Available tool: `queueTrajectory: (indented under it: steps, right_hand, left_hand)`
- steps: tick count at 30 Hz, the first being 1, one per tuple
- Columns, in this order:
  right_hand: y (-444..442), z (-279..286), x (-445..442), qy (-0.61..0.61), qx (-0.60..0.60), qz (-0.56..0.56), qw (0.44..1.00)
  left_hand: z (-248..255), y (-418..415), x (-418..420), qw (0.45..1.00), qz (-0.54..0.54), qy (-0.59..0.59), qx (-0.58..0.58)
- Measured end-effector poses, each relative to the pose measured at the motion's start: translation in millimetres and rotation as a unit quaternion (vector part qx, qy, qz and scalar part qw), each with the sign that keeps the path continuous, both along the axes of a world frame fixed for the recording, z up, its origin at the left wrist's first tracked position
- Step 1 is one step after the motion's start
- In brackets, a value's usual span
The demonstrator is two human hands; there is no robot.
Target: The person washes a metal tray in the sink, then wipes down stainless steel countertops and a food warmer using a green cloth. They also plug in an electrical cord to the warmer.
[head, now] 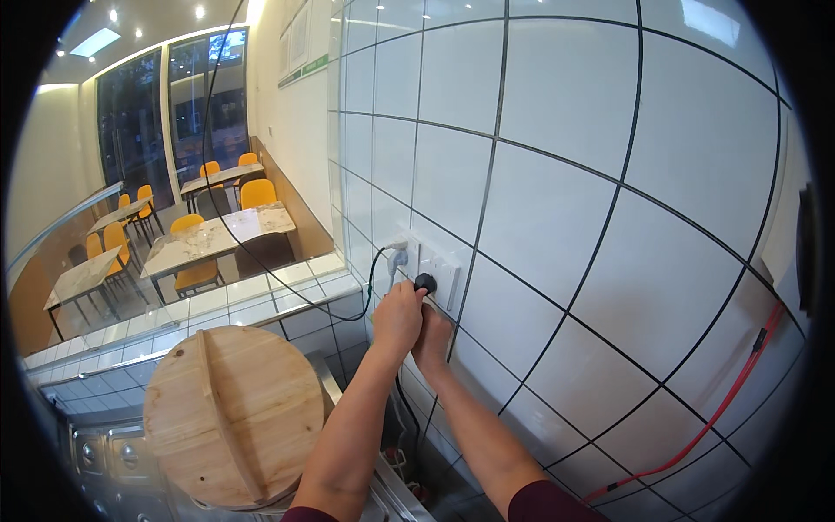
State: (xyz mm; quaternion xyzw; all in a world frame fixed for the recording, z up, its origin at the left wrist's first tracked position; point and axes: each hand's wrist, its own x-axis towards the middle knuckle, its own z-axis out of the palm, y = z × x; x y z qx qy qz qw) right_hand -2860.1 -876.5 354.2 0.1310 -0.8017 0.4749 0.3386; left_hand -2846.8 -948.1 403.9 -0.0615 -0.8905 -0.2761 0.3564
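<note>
A black power plug (426, 282) sits at the white wall socket plate (451, 277), low on the tiled wall. The fingers of my left hand (396, 323) close around its near side. Just below and to the right, my right hand (433, 339) is curled against the underside of the same plug, its fingertips partly hidden. Whether the plug is fully seated cannot be told. Left of it, a grey plug (396, 260) and a white plug (395, 245) with a black cable are in the neighbouring outlets.
A round wooden lid (261, 391) with a crossbar handle covers a vessel at lower left, beside metal container lids (127, 450). A black cable (261, 264) hangs across the view. Red tubing (711, 417) runs along the right wall. Beyond a glass partition stand dining tables (196, 241).
</note>
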Motion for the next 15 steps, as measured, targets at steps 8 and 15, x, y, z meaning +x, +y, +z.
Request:
queueTrajectory:
  steps: [8,15]
  right_hand:
    - [17,-6,42,-0.123,-0.038,0.095,0.987]
    - [54,-1,81,-0.152,-0.106,0.132,0.974]
  left_hand:
    - [10,-2,-8,1.0,-0.009,-0.023,-0.004]
    - [14,7,-2,0.998,-0.024,-0.051,0.022]
